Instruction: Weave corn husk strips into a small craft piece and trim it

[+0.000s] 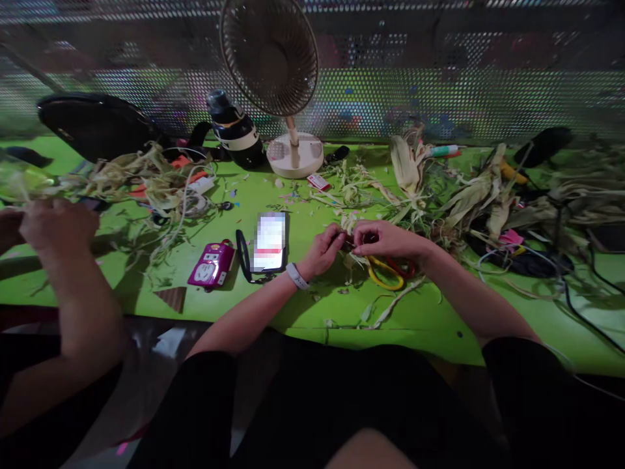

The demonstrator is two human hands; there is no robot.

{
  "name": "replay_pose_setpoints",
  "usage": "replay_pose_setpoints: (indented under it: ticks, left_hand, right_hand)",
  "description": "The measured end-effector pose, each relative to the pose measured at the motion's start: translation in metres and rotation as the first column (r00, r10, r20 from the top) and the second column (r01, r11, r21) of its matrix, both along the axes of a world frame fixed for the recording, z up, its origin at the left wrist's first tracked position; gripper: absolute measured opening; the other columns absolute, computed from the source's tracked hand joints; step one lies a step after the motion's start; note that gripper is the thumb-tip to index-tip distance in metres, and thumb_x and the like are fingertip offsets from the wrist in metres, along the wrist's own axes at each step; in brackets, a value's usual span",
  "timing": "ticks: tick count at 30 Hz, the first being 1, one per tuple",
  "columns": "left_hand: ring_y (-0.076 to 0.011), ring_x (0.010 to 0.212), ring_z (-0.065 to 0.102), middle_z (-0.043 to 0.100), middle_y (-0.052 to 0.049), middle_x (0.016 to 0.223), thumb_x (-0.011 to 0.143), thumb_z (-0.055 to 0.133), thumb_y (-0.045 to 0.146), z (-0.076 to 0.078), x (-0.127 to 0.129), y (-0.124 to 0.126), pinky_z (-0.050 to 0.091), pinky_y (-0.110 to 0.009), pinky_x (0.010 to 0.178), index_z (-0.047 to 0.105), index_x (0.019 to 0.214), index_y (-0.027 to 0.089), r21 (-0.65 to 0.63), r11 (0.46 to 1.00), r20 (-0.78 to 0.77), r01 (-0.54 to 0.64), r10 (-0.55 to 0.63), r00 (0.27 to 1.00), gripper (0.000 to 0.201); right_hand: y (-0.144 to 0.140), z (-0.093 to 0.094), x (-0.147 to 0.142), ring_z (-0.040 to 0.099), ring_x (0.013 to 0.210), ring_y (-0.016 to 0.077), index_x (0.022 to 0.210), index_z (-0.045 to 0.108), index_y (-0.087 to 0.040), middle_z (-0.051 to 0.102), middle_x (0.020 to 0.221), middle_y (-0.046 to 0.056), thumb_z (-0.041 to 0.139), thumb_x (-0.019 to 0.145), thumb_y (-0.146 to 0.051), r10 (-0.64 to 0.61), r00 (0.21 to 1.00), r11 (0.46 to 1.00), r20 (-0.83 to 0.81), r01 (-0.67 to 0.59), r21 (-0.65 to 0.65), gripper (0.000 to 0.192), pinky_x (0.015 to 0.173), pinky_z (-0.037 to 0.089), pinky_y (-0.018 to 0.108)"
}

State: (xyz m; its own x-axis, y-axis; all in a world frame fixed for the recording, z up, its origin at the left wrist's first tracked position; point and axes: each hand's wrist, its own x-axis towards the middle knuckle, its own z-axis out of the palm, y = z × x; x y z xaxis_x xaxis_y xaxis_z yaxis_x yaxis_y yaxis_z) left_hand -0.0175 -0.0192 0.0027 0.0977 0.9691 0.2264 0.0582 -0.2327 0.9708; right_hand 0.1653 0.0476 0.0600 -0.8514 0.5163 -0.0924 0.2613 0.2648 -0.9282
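Note:
My left hand (323, 253), with a white band on its wrist, pinches a small dark reddish-brown piece (347, 240) over the green table (303, 306). Close beside it, my right hand (385, 240) has its thumb and fingertips pinched together at the same spot; what they grip is too small to make out. Pale corn husk strips (349, 220) show just behind and below the fingers. Under my right hand lie scissors with yellow and red handle loops (385, 284), partly covered. A long twisted husk strip (398, 303) rests near the table's front edge.
A phone (269, 242) and a purple power adapter (211, 265) lie left of my hands. Behind stand a fan (295, 156) and a black bottle (237, 133). Dried corn husks (469, 195) heap at right. At far left, a co-worker's hand (58, 225) works beside more husks.

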Motion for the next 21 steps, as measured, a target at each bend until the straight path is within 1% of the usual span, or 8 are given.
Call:
replay_pose_setpoints:
  ticks: [3,5,7,11,13,16,19,21]
  left_hand:
    - [-0.0137,0.066,0.048,0.052,0.0,0.071,0.086,0.057,0.048,0.002,0.001,-0.002,0.039,-0.027,0.066,0.054,0.073,0.02,0.047,0.999,-0.059,-0.016,0.019,0.998,0.031]
    - [-0.014,0.067,0.046,0.051,0.0,0.07,0.085,0.059,0.046,0.004,0.001,-0.003,0.038,-0.028,0.067,0.055,0.072,0.02,0.039,0.999,-0.061,-0.024,0.026,0.998,0.03]
    - [-0.0143,0.068,0.046,0.052,0.0,0.07,0.083,0.063,0.044,0.005,0.0,-0.003,0.038,-0.028,0.068,0.057,0.071,0.02,0.007,0.999,-0.035,-0.036,0.036,0.999,0.028]
    - [-0.0153,0.073,0.055,0.06,-0.003,0.076,0.082,0.064,0.044,0.006,-0.002,-0.002,0.043,-0.029,0.074,0.062,0.077,0.019,-0.036,0.999,0.033,0.017,-0.016,0.999,0.026]
    - [-0.0154,0.074,0.059,0.064,-0.005,0.08,0.083,0.063,0.046,0.005,-0.004,-0.001,0.045,-0.029,0.075,0.063,0.081,0.018,-0.073,0.995,0.064,0.071,-0.066,0.996,0.028]
    - [-0.0146,0.071,0.063,0.069,-0.006,0.083,0.081,0.064,0.051,0.006,-0.006,0.001,0.048,-0.028,0.072,0.061,0.081,0.017,-0.141,0.985,0.123,0.102,-0.085,0.989,0.034]
    - [-0.0149,0.073,0.065,0.071,-0.006,0.085,0.077,0.066,0.055,0.008,-0.008,0.004,0.051,-0.028,0.069,0.057,0.077,0.017,-0.189,0.978,0.23,0.09,-0.045,0.972,0.039]
    - [-0.0155,0.076,0.066,0.072,-0.006,0.092,0.073,0.07,0.054,0.01,-0.009,0.007,0.052,-0.027,0.065,0.055,0.075,0.017,-0.236,0.97,0.308,0.064,0.012,0.951,0.04]
  right_hand:
    - [-0.001,-0.004,-0.002,0.046,0.061,0.0076,0.074,0.054,-0.016,0.054,0.07,-0.004,0.069,0.073,-0.036,-0.009,1.0,0.981,-0.016,0.006,-0.193,0.025,0.058,0.038,0.022]
    - [-0.003,-0.008,-0.003,0.04,0.049,0.005,0.077,0.051,-0.017,0.054,0.064,-0.006,0.067,0.077,-0.041,-0.001,1.0,0.948,0.002,0.001,-0.318,0.029,0.048,0.031,0.02]
    - [-0.003,-0.01,-0.003,0.034,0.044,0.0034,0.079,0.05,-0.018,0.05,0.059,-0.008,0.066,0.078,-0.044,-0.01,1.0,0.94,0.005,0.011,-0.342,0.032,0.044,0.024,0.02]
    - [0.005,-0.001,0.005,0.032,0.044,0.0037,0.085,0.054,-0.017,0.043,0.053,-0.011,0.068,0.078,-0.042,0.025,0.994,0.976,0.106,-0.001,-0.218,0.029,0.045,0.021,0.02]
    - [0.011,0.006,0.012,0.037,0.048,0.0052,0.089,0.06,-0.016,0.046,0.055,-0.009,0.066,0.079,-0.04,0.079,0.982,0.992,0.172,-0.061,-0.108,0.026,0.048,0.026,0.02]
    - [0.018,0.013,0.018,0.046,0.059,0.0078,0.08,0.065,-0.014,0.056,0.064,-0.004,0.065,0.079,-0.041,0.083,0.978,0.996,0.192,-0.088,0.019,0.027,0.057,0.033,0.022]
    - [0.018,0.008,0.015,0.045,0.06,0.0078,0.074,0.061,-0.015,0.055,0.066,-0.003,0.069,0.073,-0.049,-0.096,0.994,0.993,0.062,0.1,-0.066,0.035,0.056,0.033,0.022]
    - [0.016,-0.003,0.009,0.042,0.056,0.0063,0.075,0.057,-0.016,0.053,0.066,-0.005,0.073,0.068,-0.053,-0.282,0.956,0.937,-0.078,0.257,-0.237,0.041,0.052,0.031,0.021]
